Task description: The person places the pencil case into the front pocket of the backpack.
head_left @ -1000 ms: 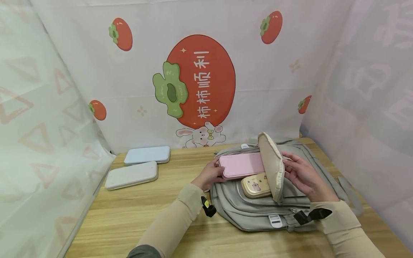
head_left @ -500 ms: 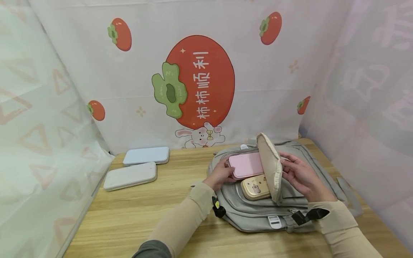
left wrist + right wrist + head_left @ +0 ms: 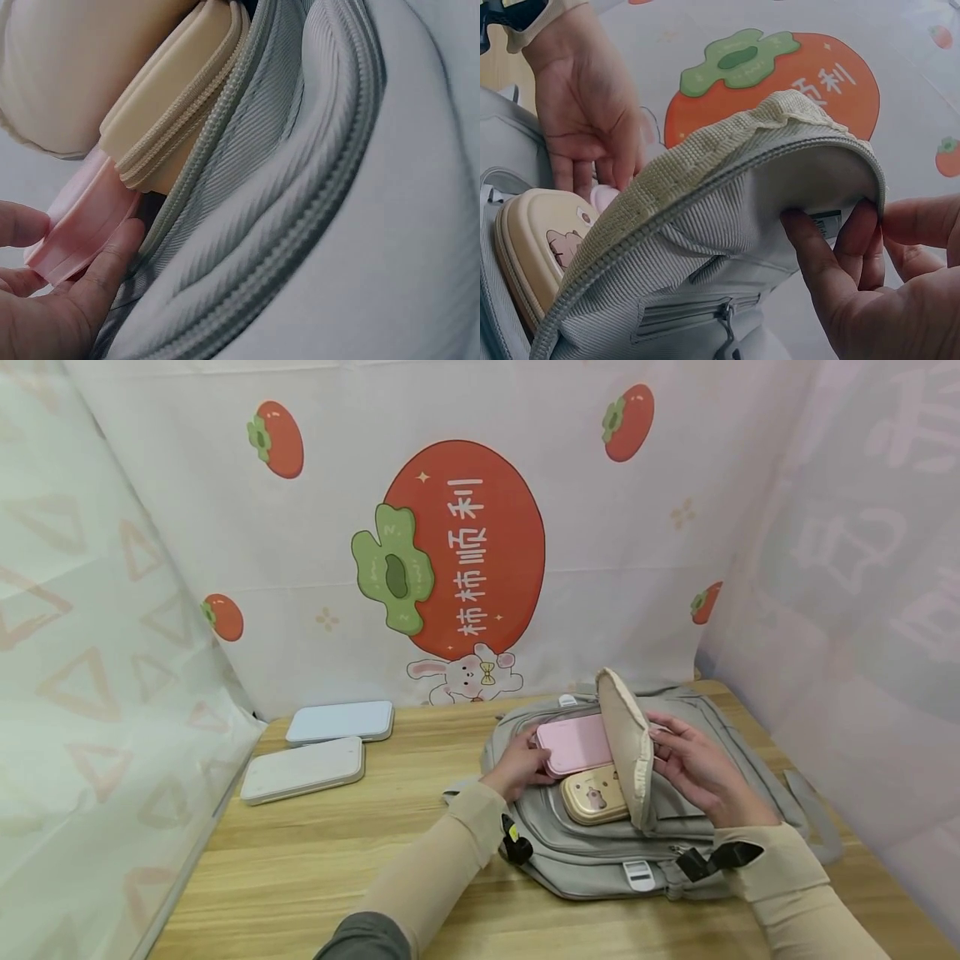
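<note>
A grey backpack (image 3: 570, 864) lies flat on the table at the right, its front pocket unzipped. My right hand (image 3: 697, 768) pinches the edge of the beige-lined pocket flap (image 3: 628, 747) and holds it raised. In the right wrist view, a mesh slot (image 3: 694, 315) with a zip pull shows inside the flap. With my left hand (image 3: 519, 767) I grip the near end of a pink pencil case (image 3: 573, 745), whose far end is tucked behind the flap. Beside it, a cream pencil case (image 3: 595, 795) with a small animal print sits partly inside the pocket.
Two more cases, one light blue (image 3: 341, 722) and one white (image 3: 303, 770), lie at the back left of the wooden table (image 3: 300, 860). A printed cloth (image 3: 592, 543) hangs behind, with cloth walls at both sides. A strap (image 3: 816, 818) trails off the backpack's right side.
My left hand has pushed the pink pencil case rightward, deeper behind the flap. The right hand keeps the flap raised in nearly the same place.
</note>
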`<state>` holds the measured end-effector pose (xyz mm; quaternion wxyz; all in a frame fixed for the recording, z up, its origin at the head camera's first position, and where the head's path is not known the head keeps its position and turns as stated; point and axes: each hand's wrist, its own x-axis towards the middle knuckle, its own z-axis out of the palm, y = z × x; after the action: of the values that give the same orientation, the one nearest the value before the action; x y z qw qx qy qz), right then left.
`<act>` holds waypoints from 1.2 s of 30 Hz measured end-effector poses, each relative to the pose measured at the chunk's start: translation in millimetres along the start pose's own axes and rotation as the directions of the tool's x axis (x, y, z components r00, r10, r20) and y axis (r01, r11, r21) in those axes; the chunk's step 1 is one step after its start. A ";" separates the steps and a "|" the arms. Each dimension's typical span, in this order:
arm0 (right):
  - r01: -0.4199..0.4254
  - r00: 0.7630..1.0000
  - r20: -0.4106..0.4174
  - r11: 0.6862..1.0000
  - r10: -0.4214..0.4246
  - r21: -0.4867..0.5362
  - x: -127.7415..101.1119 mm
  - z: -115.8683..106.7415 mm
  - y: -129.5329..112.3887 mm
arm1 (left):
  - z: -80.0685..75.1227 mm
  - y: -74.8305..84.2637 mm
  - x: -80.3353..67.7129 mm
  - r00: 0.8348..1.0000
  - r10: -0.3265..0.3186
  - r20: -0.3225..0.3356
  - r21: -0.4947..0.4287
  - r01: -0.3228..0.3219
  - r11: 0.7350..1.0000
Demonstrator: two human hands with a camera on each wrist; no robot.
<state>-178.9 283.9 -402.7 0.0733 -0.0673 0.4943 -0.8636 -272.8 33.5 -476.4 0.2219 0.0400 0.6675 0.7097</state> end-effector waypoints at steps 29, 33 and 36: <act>0.002 0.999 0.035 1.000 -0.003 0.030 -2.6 1.5 1.4 | 23.8 -7.6 15.9 0.991 0.082 -0.105 0.355 -0.039 0.934; 0.009 0.999 0.044 0.999 -0.011 0.040 -2.7 0.0 2.8 | 23.4 -5.3 13.4 0.989 0.077 -0.126 0.354 -0.027 0.935; 0.015 0.998 0.059 0.998 -0.018 0.060 -2.7 -1.2 4.1 | 22.5 -1.2 9.9 0.986 0.091 -0.137 0.389 -0.031 0.921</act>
<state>-176.2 283.3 -406.9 0.0826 -0.0948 0.4655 -0.8761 -273.4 58.0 -477.6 0.1359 0.0493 0.8072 0.5723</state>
